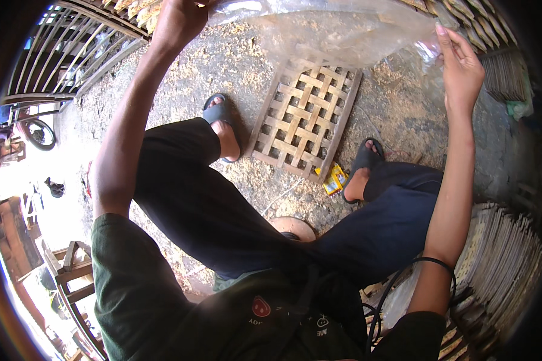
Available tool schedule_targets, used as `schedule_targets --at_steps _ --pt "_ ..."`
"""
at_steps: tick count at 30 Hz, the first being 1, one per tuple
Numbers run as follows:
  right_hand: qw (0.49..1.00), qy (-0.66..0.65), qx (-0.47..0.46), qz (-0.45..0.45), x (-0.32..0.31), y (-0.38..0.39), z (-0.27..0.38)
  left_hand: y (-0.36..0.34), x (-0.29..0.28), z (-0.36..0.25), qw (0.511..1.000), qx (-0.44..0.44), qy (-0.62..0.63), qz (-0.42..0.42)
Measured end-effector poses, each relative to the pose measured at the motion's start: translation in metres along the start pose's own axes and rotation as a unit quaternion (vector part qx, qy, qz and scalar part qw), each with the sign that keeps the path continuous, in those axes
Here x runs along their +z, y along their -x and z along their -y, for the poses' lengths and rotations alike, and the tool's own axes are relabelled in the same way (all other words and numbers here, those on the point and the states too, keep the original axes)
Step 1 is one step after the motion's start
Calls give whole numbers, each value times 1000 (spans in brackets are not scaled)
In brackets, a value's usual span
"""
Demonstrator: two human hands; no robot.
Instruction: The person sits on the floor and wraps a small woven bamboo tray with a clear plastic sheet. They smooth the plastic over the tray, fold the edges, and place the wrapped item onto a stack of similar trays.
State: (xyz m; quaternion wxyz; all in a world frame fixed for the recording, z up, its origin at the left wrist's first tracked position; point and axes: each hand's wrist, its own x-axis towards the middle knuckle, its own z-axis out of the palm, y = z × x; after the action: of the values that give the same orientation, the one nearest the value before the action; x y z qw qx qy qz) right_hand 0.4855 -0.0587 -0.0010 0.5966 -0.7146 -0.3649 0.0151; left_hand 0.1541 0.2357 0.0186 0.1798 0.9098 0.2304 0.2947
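Note:
A clear plastic sheet stretches across the top of the view, thin and wrinkled. My right hand pinches its right end between thumb and fingers, where the film bunches up and shines. At the other end my left hand is raised, with the sheet's left edge at its fingers; the upper frame edge cuts off part of that hand. Below and behind the plastic, a woven bamboo lattice panel in a wooden frame lies on the floor between my feet. Its far end shows blurred through the film.
A yellow packet lies by my right sandal. Stacks of thin slatted panels stand at the right. A slatted rack is at the far left, a wheel beyond. Shavings litter the floor. A black cable hangs by my right arm.

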Motion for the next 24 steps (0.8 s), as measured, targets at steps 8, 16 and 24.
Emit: schedule_targets --at_steps 8,16,24 --pt "974 -187 123 16 -15 8 16 -3 0 -25 943 -125 285 122" --pt "935 -310 175 -3 -16 -20 -12 -42 41 -48 912 -104 376 127" --pt "865 -468 25 -179 -4 -81 -43 -123 87 -79 913 -18 397 -92"
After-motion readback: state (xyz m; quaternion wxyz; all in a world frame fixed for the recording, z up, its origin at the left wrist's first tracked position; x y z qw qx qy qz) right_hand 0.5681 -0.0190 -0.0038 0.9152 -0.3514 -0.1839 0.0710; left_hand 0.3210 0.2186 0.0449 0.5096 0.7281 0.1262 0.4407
